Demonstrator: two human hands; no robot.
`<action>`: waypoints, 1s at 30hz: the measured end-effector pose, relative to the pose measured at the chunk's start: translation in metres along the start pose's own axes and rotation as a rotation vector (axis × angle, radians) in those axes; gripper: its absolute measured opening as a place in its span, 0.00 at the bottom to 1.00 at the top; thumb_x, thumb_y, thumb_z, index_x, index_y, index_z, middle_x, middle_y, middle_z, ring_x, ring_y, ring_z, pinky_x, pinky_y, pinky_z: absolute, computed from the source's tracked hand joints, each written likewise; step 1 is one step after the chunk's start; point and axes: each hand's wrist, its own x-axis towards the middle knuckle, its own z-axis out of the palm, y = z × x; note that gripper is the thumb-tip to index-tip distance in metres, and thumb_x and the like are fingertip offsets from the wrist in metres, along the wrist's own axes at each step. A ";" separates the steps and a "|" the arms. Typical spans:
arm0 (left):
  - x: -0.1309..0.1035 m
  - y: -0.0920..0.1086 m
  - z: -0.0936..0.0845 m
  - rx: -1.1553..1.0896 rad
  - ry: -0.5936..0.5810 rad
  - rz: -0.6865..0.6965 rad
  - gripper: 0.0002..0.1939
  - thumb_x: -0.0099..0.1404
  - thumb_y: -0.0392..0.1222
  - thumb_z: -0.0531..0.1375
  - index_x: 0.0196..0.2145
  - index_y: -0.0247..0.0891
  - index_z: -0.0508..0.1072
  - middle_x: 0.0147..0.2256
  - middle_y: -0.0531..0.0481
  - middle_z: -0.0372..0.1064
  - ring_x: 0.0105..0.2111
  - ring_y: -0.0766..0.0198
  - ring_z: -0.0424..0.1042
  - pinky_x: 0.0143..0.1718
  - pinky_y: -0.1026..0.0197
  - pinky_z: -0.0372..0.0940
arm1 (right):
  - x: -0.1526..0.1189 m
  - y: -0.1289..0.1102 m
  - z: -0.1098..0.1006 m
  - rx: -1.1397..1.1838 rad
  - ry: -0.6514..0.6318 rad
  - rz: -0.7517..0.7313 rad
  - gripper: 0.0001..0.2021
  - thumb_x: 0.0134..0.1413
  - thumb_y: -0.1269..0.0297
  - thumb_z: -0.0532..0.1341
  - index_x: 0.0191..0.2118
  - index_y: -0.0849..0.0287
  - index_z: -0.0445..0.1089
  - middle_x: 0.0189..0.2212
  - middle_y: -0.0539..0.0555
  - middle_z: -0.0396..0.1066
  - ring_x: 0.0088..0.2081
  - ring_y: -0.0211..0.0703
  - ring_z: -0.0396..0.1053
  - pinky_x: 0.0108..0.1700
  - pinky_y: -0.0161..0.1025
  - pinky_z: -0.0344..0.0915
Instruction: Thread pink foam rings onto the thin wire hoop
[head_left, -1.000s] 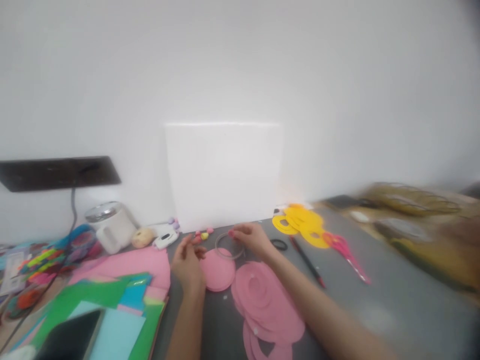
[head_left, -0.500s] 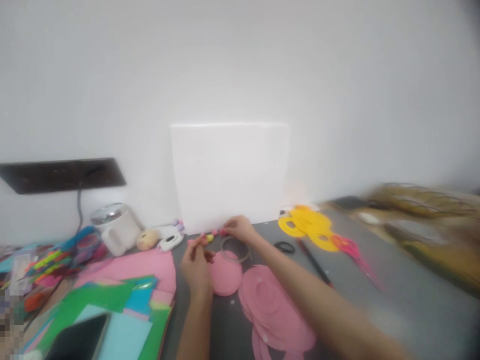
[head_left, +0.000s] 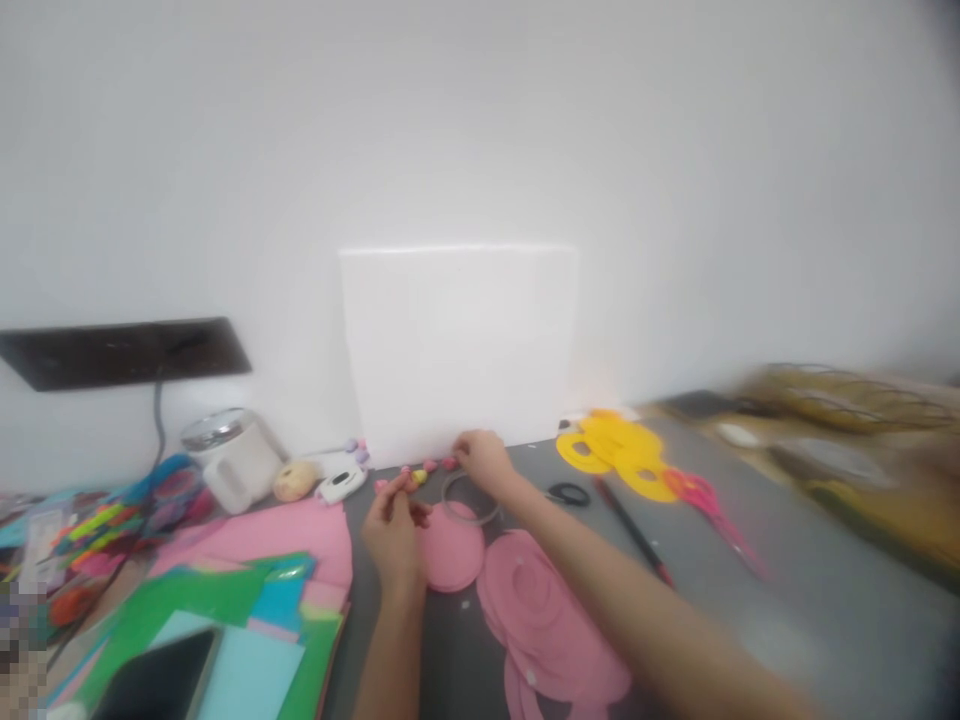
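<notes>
My left hand (head_left: 394, 515) is raised over the grey table, fingers bent and thumb pressed near the fingertips; whatever is between them is too small to make out. Just beyond it a row of small pink and yellow pieces (head_left: 420, 476) lies along the foot of a white board (head_left: 461, 350). At the right end of that row my right hand (head_left: 484, 462) has its fingers curled together beside a pink piece, and its fingertips are partly hidden. Between my hands sits a grey ring (head_left: 471, 520), a tape roll by its look, overlapping pink paper circles (head_left: 454, 555).
More pink cut paper (head_left: 540, 620) lies under my right forearm. Rightward are black-handled scissors (head_left: 570, 493), a dark pencil (head_left: 634, 530), yellow paper shapes (head_left: 619, 445) and pink scissors (head_left: 712, 515). On the left are coloured sheets (head_left: 202, 585), a phone (head_left: 157, 675) and a white mug (head_left: 236, 465).
My right hand has shifted slightly right, away from the pink piece at the row's end, which now shows more fully. My left hand has barely moved.
</notes>
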 end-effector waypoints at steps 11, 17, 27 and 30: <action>0.000 0.003 0.000 0.001 -0.021 0.013 0.11 0.47 0.39 0.60 0.31 0.33 0.73 0.24 0.52 0.70 0.14 0.73 0.62 0.15 0.68 0.55 | -0.011 0.014 -0.013 0.081 0.029 -0.048 0.14 0.47 0.77 0.54 0.36 0.59 0.74 0.35 0.54 0.76 0.38 0.41 0.71 0.41 0.34 0.63; -0.006 0.005 0.003 0.057 -0.114 0.078 0.12 0.52 0.45 0.60 0.31 0.33 0.71 0.14 0.58 0.62 0.13 0.69 0.62 0.13 0.68 0.56 | -0.047 0.039 -0.043 0.284 -0.021 -0.075 0.10 0.50 0.69 0.55 0.29 0.61 0.74 0.24 0.52 0.75 0.26 0.40 0.71 0.30 0.34 0.65; -0.011 0.006 0.006 0.309 -0.198 0.384 0.10 0.56 0.40 0.56 0.34 0.37 0.74 0.29 0.48 0.72 0.21 0.66 0.69 0.22 0.64 0.65 | -0.080 0.059 -0.050 0.458 -0.125 -0.151 0.08 0.46 0.69 0.58 0.31 0.61 0.74 0.29 0.53 0.75 0.32 0.41 0.69 0.34 0.34 0.64; -0.017 0.006 0.010 0.309 -0.209 0.353 0.09 0.53 0.41 0.59 0.33 0.39 0.75 0.27 0.48 0.73 0.17 0.68 0.66 0.18 0.65 0.62 | -0.085 0.058 -0.063 0.457 -0.331 -0.218 0.07 0.44 0.64 0.63 0.30 0.60 0.74 0.27 0.52 0.73 0.29 0.39 0.67 0.31 0.33 0.62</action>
